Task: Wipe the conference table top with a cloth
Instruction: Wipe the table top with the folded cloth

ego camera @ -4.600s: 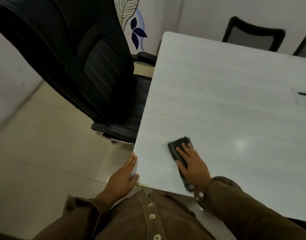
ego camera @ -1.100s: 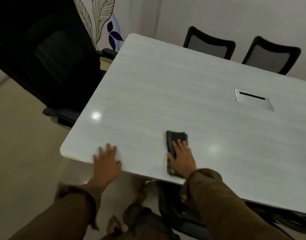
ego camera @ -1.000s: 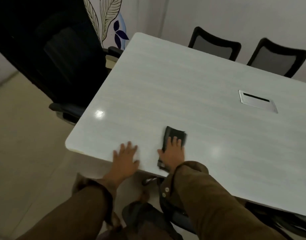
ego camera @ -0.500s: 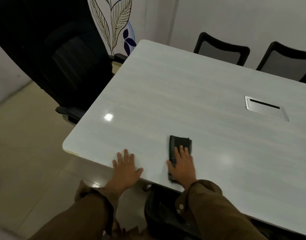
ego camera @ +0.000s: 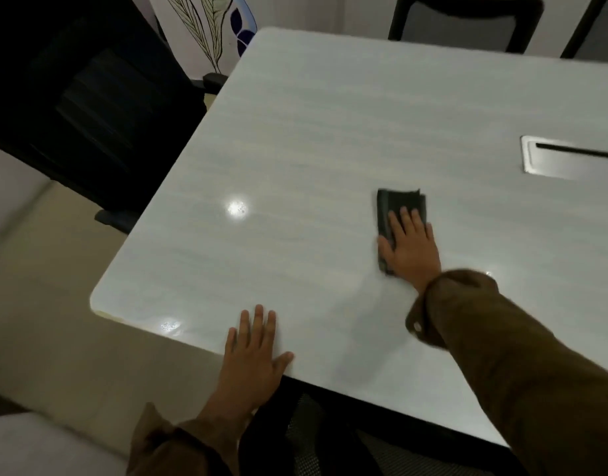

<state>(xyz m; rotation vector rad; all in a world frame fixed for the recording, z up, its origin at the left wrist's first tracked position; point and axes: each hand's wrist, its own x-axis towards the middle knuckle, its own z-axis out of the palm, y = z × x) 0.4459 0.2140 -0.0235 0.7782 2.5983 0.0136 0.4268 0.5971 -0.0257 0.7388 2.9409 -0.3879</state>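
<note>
The dark folded cloth (ego camera: 400,207) is laid flat on the pale tabletop (ego camera: 313,149), right of its middle and well in from the near edge. Its long axis runs away from the person, with the short far end squared off toward the far chairs (ego camera: 464,25). It is pressed down by the right hand (ego camera: 411,250), which is held flat with straight fingers; the cloth's near half is covered by the palm, so its full length cannot be made out. The left hand (ego camera: 252,355) is spread flat and relaxed on the near edge, thumb out, grasping nothing. A wide stretch of tabletop lies between the cloth and the left edge, which ends in a rounded near-left corner, and more lies beyond the cloth toward the far edge. A metal cable hatch (ego camera: 563,159) is set into the surface, off to the right of the cloth and farther away, and is cut off by the frame. A large black chair (ego camera: 89,97) stands by the left edge. The right cuff (ego camera: 426,314) is blurred.
</note>
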